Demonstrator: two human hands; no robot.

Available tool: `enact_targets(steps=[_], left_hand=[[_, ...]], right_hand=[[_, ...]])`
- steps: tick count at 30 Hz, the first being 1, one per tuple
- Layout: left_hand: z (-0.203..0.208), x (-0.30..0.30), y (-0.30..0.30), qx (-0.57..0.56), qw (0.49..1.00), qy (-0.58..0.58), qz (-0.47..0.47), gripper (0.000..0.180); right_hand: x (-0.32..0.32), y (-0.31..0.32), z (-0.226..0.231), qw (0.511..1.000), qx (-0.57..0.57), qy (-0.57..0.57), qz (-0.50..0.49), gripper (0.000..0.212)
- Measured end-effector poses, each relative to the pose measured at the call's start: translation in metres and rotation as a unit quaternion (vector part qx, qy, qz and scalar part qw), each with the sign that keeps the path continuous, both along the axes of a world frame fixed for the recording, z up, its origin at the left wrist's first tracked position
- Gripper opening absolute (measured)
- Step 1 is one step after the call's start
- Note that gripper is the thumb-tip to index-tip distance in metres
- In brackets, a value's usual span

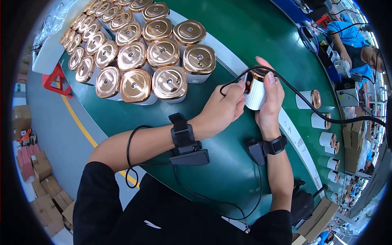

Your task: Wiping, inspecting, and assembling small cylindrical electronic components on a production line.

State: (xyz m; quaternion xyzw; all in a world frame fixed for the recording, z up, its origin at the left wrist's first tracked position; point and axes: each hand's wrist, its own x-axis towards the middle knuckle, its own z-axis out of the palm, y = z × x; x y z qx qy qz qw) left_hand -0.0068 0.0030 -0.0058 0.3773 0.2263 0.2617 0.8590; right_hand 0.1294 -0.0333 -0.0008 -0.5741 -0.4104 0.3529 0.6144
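Observation:
My right hand [271, 100] is wrapped round a small white ribbed canister-shaped device [255, 97] with a shiny rose-gold top, holding it tilted above the green table. My left hand [220, 107] is closed in a pinch at the device's dark, coppery side panel. Between its fingertips runs the end of a black cable [302, 96], which loops over the device and off to the right. Whether the cable's plug sits inside the device is hidden by the fingers. Black straps with small boxes are on both wrists.
Many similar devices [169, 83] with rose-gold tops stand packed together at the left of the green table [212, 171]. A white rail [300, 141] crosses it; more devices [319, 121] lie beyond. A co-worker in blue [347, 34] sits at the far right. Cardboard boxes [51, 185] are stacked at left.

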Motion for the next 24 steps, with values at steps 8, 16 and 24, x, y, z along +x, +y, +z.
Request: enact_targets(steps=[8,16,24], left_hand=[[-0.003,0.004,0.004,-0.021,0.999,-0.028,0.016,0.041],[-0.005,-0.008,0.016,-0.050,0.996,-0.053,0.056,0.030],[-0.011,0.011,0.017,-0.048,0.994,-0.102,-0.007,0.040]], right_hand=[[0.014,0.007,0.007,0.991,0.073,-0.115,-0.008,0.044],[0.015,0.023,0.027,0.971,0.061,-0.222,0.063,0.024],[-0.013,0.012,0.023,0.979,0.109,-0.148,-0.092,0.025]])
